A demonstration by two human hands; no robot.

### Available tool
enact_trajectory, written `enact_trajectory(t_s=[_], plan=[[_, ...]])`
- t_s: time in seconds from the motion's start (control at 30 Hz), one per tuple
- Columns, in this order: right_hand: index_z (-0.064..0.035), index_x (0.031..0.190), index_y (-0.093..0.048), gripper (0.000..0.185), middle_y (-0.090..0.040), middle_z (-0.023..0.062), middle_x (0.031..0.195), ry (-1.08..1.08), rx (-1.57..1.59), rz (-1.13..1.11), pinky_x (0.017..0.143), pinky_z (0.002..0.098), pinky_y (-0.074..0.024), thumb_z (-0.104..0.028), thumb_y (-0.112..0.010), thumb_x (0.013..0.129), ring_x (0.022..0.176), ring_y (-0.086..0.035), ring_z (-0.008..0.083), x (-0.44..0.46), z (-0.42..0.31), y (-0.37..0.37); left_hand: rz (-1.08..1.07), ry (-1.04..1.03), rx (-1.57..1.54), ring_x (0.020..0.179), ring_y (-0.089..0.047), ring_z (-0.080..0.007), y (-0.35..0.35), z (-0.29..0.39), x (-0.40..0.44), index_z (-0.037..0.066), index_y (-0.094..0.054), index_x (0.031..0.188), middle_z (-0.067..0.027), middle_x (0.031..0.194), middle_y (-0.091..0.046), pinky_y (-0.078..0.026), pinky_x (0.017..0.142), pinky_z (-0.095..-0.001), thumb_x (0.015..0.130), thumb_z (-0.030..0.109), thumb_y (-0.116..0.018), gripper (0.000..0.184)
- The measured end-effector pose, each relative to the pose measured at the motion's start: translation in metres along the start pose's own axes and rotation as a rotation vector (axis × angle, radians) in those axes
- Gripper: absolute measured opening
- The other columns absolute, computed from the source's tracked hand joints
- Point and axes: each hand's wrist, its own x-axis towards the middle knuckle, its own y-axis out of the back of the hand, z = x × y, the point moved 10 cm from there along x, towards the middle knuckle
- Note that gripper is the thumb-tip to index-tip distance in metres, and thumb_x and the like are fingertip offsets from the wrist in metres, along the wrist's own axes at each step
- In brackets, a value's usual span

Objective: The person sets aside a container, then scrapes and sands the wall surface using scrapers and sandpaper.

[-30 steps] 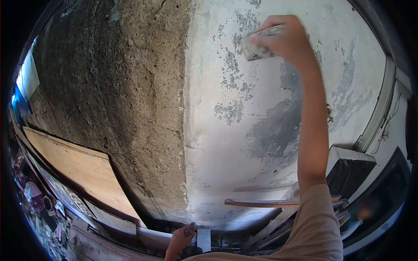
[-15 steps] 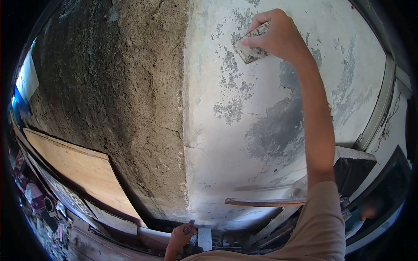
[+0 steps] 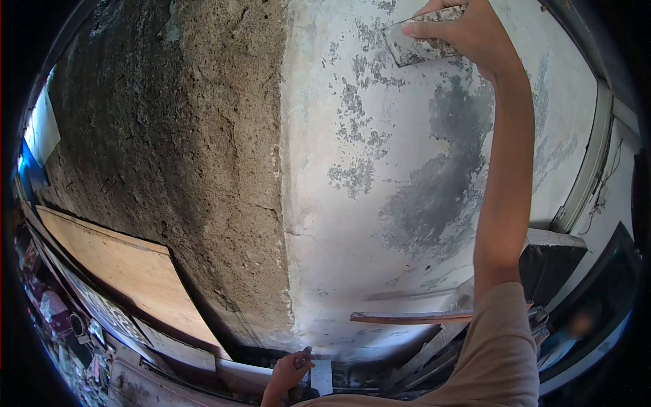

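Observation:
High on the painted wall (image 3: 339, 224), my right hand (image 3: 468, 34) grips a flat, speckled scraper-like block (image 3: 420, 46), its thumb lying across the face. The block is against or very near the wall, beside grey patches where the white paint is gone. Low in view, my left hand (image 3: 288, 372) is closed around a small dark object (image 3: 302, 357) whose kind I cannot make out. It is held near the foot of the wall, beside a pale flat piece (image 3: 321, 377).
Rough bare plaster (image 3: 230, 136) covers the wall's left part. A plywood board (image 3: 122, 261) leans at lower left above clutter. A wooden strip (image 3: 407, 317) and a dark box (image 3: 553, 271) are at lower right. Part of a person (image 3: 569, 336) shows at far right.
My right hand has moved up and to the right with the block. My left hand has shifted slightly right and still holds the dark object.

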Motion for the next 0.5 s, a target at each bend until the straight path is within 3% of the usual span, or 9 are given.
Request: enact_trajectory(t_s=[0.03,0.1,0.13,0.2,0.3,0.33,0.37,0.43,0.5], plan=[[0.0057,0.068,-0.064,0.013,-0.064,0.012,0.062,0.002,-0.001,-0.001,0.05,0.0252,-0.0493,-0.004,-0.073,0.065,0.052,-0.061,0.0147,0.002,0.007,-0.012,-0.008,-0.014,0.011,0.065,-0.06,-0.0181,-0.003,-0.004,0.001,0.012,-0.068,0.099,-0.0101,0.073,-0.064,-0.048,0.065,-0.0308,0.076,0.028,-0.069,0.029],[0.0049,0.068,-0.064,0.012,-0.065,0.011,0.064,0.373,-0.158,-0.02,0.048,0.0241,-0.0491,-0.001,-0.074,0.065,0.052,-0.061,0.0148,-0.003,-0.011,-0.054,-0.019,-0.019,0.026,0.066,-0.061,-0.019,-0.005,-0.003,-0.003,0.012,-0.068,0.1,-0.0105,0.073,-0.064,-0.048,0.066,-0.0311,0.076,0.029,-0.069,0.029],[0.0049,0.068,-0.064,0.012,-0.065,0.011,0.064,0.374,-0.153,-0.015,0.048,0.0241,-0.0491,-0.001,-0.074,0.065,0.052,-0.061,0.0148,-0.002,-0.012,-0.048,-0.031,-0.014,0.037,0.067,-0.062,-0.019,-0.004,0.004,-0.006,0.012,-0.068,0.1,-0.011,0.074,-0.064,-0.048,0.066,-0.031,0.076,0.029,-0.069,0.03],[0.0041,0.07,-0.065,0.013,-0.066,0.0106,0.064,-0.014,0.279,-0.165,0.051,0.0255,-0.0509,-0.002,-0.074,0.064,0.054,-0.062,0.0147,0.005,0.015,-0.041,-0.027,-0.013,0.043,0.068,-0.062,-0.0191,-0.001,0.005,-0.006,0.012,-0.068,0.1,-0.0114,0.075,-0.065,-0.048,0.066,-0.031,0.076,0.03,-0.069,0.03],[0.0024,0.073,-0.066,0.014,-0.066,0.0098,0.064,0.034,0.15,-0.059,0.053,0.0275,-0.0526,-0.005,-0.075,0.065,0.056,-0.062,0.015,0.004,0.004,-0.014,0.0,0.02,0.001,0.07,-0.063,-0.0186,0.005,-0.01,-0.008,0.012,-0.068,0.1,-0.0115,0.076,-0.066,-0.048,0.066,-0.0303,0.076,0.03,-0.069,0.03],[0.0011,0.078,-0.068,0.014,-0.067,0.0094,0.067,0.319,-0.082,-0.146,0.055,0.0284,-0.0541,-0.009,-0.075,0.069,0.059,-0.064,0.0169,0.016,-0.007,-0.044,0.02,-0.007,-0.034,0.064,-0.057,-0.0119,0.008,-0.006,-0.01,0.011,-0.068,0.099,-0.0072,0.072,-0.064,-0.046,0.062,-0.027,0.078,0.026,-0.068,0.027],[0.0011,0.078,-0.068,0.014,-0.067,0.0094,0.067,0.313,-0.08,-0.148,0.055,0.0284,-0.0541,-0.009,-0.075,0.069,0.059,-0.064,0.0169,0.016,0.011,-0.047,0.038,-0.034,-0.065,0.059,-0.051,-0.0051,0.011,-0.003,-0.014,0.01,-0.068,0.099,-0.0029,0.067,-0.063,-0.044,0.057,-0.0237,0.08,0.023,-0.066,0.023],[-0.0057,0.072,-0.067,0.023,-0.065,0.0092,0.072,0.191,-0.284,-0.12,0.069,0.0349,-0.0489,-0.021,-0.08,0.061,0.071,-0.062,0.0214,0.004,-0.006,-0.062,0.057,-0.047,-0.044,0.06,-0.052,-0.0056,0.017,-0.001,-0.015,0.01,-0.067,0.1,-0.0034,0.069,-0.064,-0.045,0.058,-0.0241,0.08,0.023,-0.066,0.025],[-0.0079,0.079,-0.069,0.022,-0.067,0.0114,0.082,0.027,0.103,-0.223,0.081,0.0471,-0.0505,-0.018,-0.079,0.062,0.09,-0.065,0.0296,0.013,0.011,-0.043,0.081,-0.059,-0.032,0.06,-0.053,-0.0061,0.021,0.002,-0.015,0.009,-0.067,0.101,-0.0038,0.07,-0.065,-0.046,0.06,-0.0245,0.08,0.024,-0.067,0.026]])
